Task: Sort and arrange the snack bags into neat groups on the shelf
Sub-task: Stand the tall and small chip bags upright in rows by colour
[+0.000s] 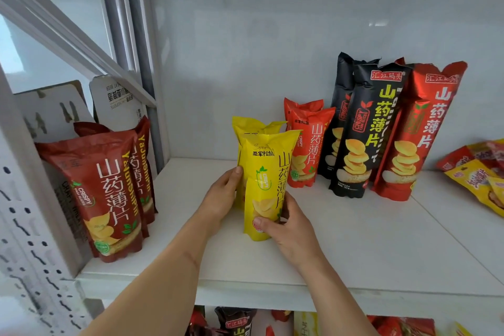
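Note:
A yellow snack bag (266,172) stands upright in the middle of the white shelf (368,248), with a second yellow bag (253,125) right behind it. My left hand (222,196) holds the front bag's left side, thumb on its face. My right hand (289,229) grips its lower right part, thumb across the front. To the right stand two short orange-red bags (306,150), two tall black bags (362,131) and a tall red bag (417,131). Several dark red bags (109,191) stand at the far left.
A loose pile of yellow and red flat packets (480,172) lies at the shelf's right end. White cardboard pieces (117,101) lean behind the dark red bags. A perforated shelf upright (30,226) frames the left side. More bags (237,322) show on the shelf below.

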### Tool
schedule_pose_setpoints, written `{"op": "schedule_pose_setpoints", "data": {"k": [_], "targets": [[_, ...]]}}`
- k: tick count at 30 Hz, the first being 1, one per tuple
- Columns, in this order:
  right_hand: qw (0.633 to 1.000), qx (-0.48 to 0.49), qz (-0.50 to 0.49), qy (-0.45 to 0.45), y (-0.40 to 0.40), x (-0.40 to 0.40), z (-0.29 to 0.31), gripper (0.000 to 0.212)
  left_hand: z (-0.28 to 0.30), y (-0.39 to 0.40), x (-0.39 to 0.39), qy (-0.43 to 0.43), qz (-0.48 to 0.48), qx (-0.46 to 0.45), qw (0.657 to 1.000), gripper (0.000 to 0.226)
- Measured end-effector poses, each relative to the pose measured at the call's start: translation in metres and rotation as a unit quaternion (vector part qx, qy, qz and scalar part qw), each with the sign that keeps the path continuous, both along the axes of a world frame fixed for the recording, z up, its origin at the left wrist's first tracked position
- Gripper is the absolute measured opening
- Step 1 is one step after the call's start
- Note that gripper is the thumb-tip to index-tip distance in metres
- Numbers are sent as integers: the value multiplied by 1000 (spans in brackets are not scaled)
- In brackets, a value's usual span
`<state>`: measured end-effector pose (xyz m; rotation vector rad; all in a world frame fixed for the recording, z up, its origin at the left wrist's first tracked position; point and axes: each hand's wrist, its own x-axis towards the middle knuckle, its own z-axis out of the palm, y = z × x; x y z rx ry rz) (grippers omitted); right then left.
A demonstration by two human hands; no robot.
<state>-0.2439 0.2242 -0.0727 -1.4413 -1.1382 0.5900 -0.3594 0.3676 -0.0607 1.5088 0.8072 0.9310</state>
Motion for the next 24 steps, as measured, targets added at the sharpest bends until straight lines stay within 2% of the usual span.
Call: {"op": "schedule_pose_setpoints", "data": {"k": [5,8,10,12,15,16,24], "targets": [[1000,-1,11,-5,4,5,3,61,-1,10,3,23,-46,4,999,54],[1000,-2,18,-5,7,9,2,61,-1,7,7,-8,22,27,999,92],[1000,-3,21,-7,9,12,2,63,2,0,9,-40,50,61,996,104],[1000,-3,21,-9,12,16,2,62,4,-6,14,-63,25,88,994,100],[1000,1,21,-11,19,21,1,61,10,-15,24,-79,-5,70,994,56],[1000,4,21,-8,22,23,0,61,11,-16,27,-82,-8,64,995,50],[1000,10,3,-7,56,34,-2,62,12,23,42,-62,-31,40,997,72]]}}
